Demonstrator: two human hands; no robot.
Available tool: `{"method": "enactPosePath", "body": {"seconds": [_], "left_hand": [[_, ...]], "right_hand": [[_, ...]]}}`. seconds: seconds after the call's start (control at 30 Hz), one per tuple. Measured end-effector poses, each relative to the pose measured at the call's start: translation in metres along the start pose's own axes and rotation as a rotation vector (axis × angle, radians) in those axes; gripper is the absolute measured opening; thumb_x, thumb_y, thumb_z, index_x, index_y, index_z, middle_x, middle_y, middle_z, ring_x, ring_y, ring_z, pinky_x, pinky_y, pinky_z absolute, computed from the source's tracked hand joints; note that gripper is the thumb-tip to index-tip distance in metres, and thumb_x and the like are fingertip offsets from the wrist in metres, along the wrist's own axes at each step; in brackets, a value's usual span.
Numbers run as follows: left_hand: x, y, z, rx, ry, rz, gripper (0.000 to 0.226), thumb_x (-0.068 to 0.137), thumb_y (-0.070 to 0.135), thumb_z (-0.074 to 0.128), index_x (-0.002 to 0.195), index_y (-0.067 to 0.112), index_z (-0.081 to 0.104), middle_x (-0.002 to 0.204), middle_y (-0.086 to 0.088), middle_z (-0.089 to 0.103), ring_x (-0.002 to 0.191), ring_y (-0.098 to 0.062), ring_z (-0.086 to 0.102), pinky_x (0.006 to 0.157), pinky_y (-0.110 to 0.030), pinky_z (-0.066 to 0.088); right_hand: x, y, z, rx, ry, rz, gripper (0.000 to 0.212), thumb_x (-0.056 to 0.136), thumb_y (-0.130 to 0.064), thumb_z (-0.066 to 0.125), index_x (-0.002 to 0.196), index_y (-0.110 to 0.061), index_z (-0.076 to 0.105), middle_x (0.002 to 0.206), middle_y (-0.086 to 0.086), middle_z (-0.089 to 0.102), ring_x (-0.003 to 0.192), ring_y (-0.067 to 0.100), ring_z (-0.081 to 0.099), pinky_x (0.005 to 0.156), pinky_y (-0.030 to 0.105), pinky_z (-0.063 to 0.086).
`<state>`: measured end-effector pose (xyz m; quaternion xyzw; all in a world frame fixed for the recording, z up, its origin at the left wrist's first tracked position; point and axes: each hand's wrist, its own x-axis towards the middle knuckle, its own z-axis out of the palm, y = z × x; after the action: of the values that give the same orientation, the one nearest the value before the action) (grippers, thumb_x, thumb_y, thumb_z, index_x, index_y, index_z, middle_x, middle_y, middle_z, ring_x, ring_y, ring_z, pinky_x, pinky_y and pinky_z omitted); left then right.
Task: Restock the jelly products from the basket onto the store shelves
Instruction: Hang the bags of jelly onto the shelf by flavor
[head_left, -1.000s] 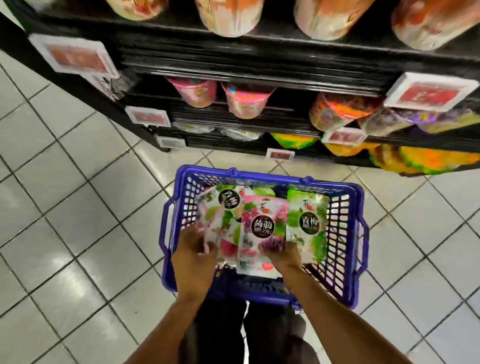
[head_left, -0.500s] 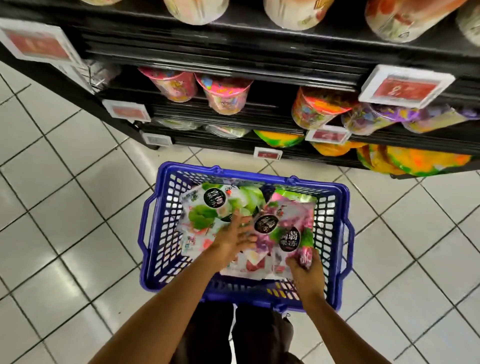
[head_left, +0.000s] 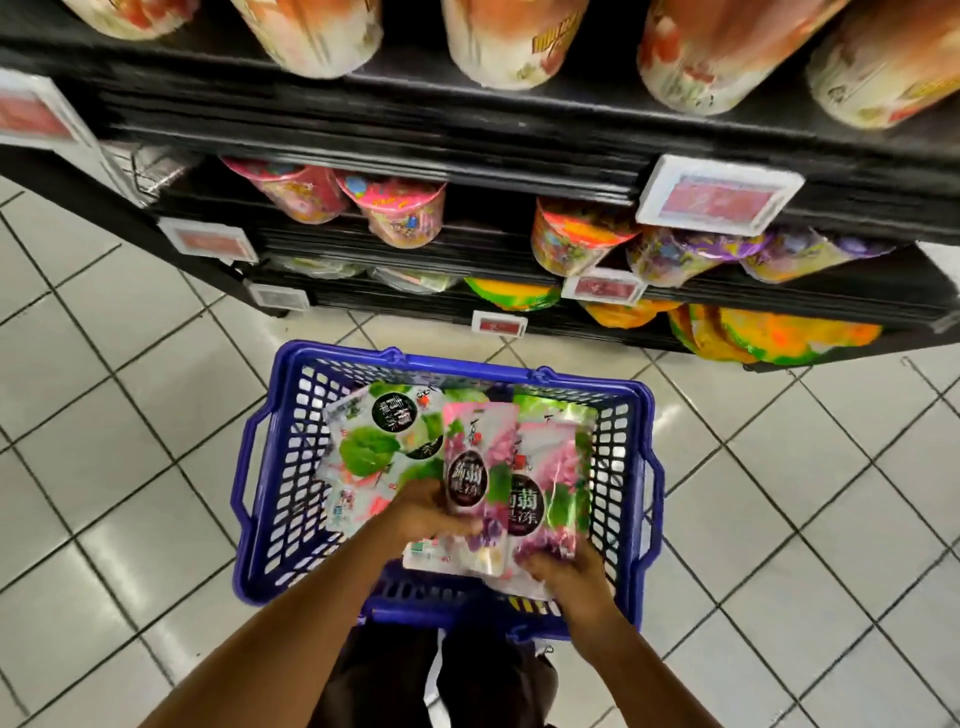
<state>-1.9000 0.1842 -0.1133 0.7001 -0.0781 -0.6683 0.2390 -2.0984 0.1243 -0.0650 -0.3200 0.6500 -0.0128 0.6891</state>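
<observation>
A blue plastic basket stands on the tiled floor below the shelves and holds several jelly pouches. My left hand grips a pink grape jelly pouch and holds it upright above the pile. My right hand holds the lower edge of a second pink pouch lying in the basket's right half. Green jelly pouches lie in the basket's left half. The black store shelves rise just beyond the basket.
The shelves carry tubs of jelly cups: orange ones on top, pink ones and purple ones below, bagged sweets lowest. Price tags hang on the shelf edges. White floor tiles surround the basket.
My left hand has closed on a pink pouch and tipped it upright out of the pile. My right hand stays low at the right-hand pouch. The camera has moved closer to the shelves.
</observation>
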Motion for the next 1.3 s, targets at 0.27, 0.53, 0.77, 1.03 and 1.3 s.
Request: {"method": "enactPosePath", "body": {"seconds": [0.27,0.53,0.77,1.03,1.3], "left_hand": [[-0.120,0.036,-0.007,-0.112,0.195,0.241,0.069,0.042,0.019,0.097,0.100,0.026,0.059,0.082,0.019,0.074,0.081,0.008,0.068,0.071,-0.009,0.052],[-0.308,0.131,-0.039,-0.284,0.469,0.433,0.071,0.072,0.021,0.084,0.133,0.016,0.047,0.120,-0.007,0.067,0.101,-0.022,0.069,0.078,-0.040,0.059],[-0.455,0.227,-0.073,-0.209,0.524,0.710,0.067,0.056,0.027,0.091,0.115,0.032,0.061,0.104,0.006,0.073,0.089,-0.004,0.071,0.063,-0.022,0.058],[-0.592,0.325,-0.084,-0.115,0.433,1.009,0.077,0.051,0.051,0.089,0.119,0.029,0.062,0.104,0.004,0.074,0.088,-0.010,0.071,0.061,-0.021,0.058],[-0.714,0.417,-0.080,-0.108,0.427,1.374,0.061,0.046,0.057,0.089,0.100,0.041,0.066,0.094,0.014,0.075,0.082,-0.004,0.072,0.060,-0.012,0.053]], "right_hand": [[-0.074,-0.062,-0.014,0.020,-0.068,0.021,0.021,0.072,0.005,0.075,0.084,-0.011,0.074,0.086,0.012,0.075,0.084,0.029,0.071,0.067,0.036,0.056],[-0.215,-0.173,-0.012,0.300,-0.207,-0.096,0.031,0.079,0.013,0.061,0.075,-0.017,0.064,0.075,0.001,0.071,0.077,0.011,0.071,0.080,0.034,0.047],[-0.362,-0.257,-0.003,0.567,-0.269,-0.250,0.027,0.084,0.012,0.049,0.093,-0.012,0.059,0.072,0.005,0.073,0.067,0.015,0.072,0.060,0.034,0.060],[-0.500,-0.346,-0.008,0.600,-0.281,-0.574,0.029,0.079,0.007,0.051,0.101,-0.011,0.059,0.088,0.014,0.068,0.092,0.032,0.061,0.087,0.047,0.048],[-0.613,-0.437,-0.032,0.640,-0.252,-1.084,0.030,0.072,-0.001,0.059,0.100,-0.010,0.065,0.079,0.007,0.066,0.070,0.015,0.062,0.076,0.030,0.051]]}}
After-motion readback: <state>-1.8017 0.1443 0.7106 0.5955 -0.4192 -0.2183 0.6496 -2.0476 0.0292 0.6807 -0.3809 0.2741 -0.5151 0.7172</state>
